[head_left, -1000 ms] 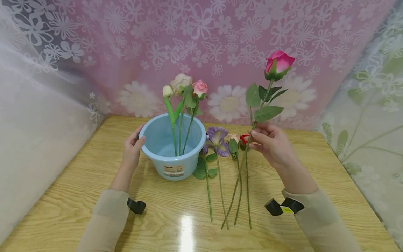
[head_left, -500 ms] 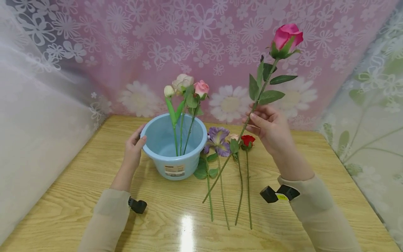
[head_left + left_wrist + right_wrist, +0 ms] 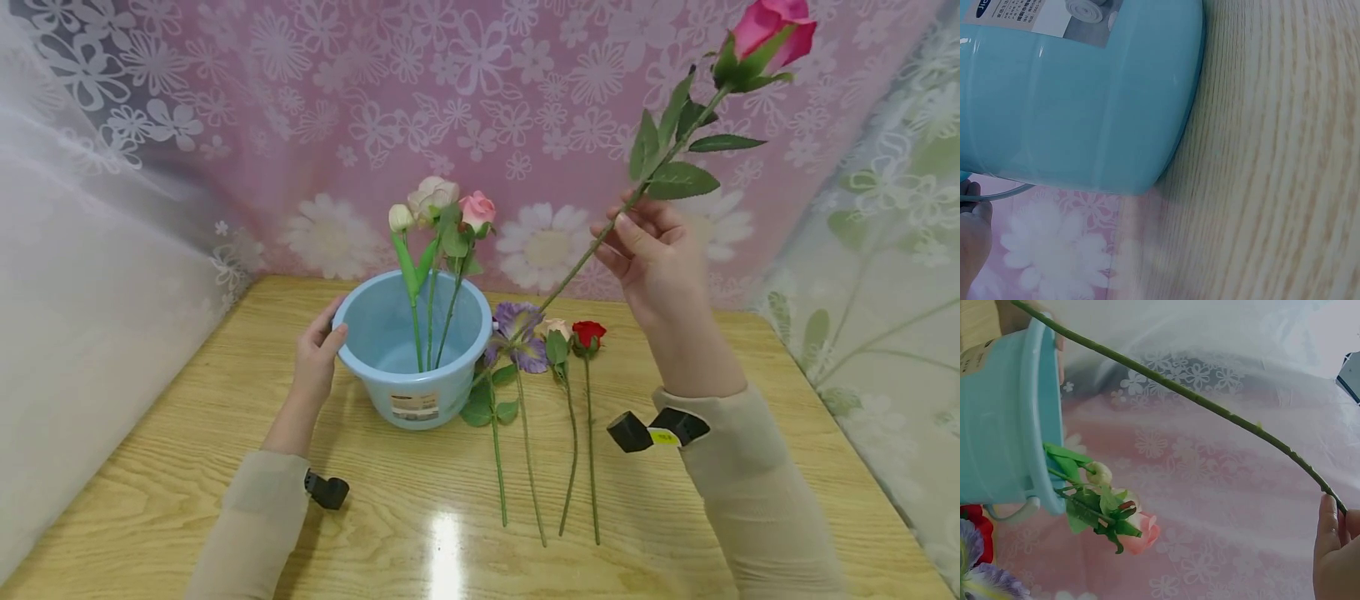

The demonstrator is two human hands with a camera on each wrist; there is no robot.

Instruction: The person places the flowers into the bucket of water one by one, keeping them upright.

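My right hand (image 3: 656, 258) pinches the leafy stem of a deep pink artificial rose (image 3: 772, 42), raised at the upper right. The bloom tilts up to the right, and the stem slants down left, passing in front of a purple iris (image 3: 521, 333). In the right wrist view the bare stem (image 3: 1191, 394) crosses above the bucket's rim. A light blue bucket (image 3: 420, 408) stands upright on the table, its left rim held by my left hand (image 3: 317, 354). Inside lean a cream tulip (image 3: 401, 218), a whitish bloom (image 3: 433, 198) and a light pink rose (image 3: 477, 208).
Right of the bucket, a red rose (image 3: 588, 335), a peach flower (image 3: 557, 329) and the iris lie on the wooden table (image 3: 375, 517), stems toward me. A green leafy stem (image 3: 497, 450) lies partly behind the bucket. A pink floral curtain (image 3: 300, 125) hangs behind.
My right hand has lifted the deep pink rose off the table, upward and slightly right, and its stem has tilted with the lower end swinging left. The left hand and bucket stay put.
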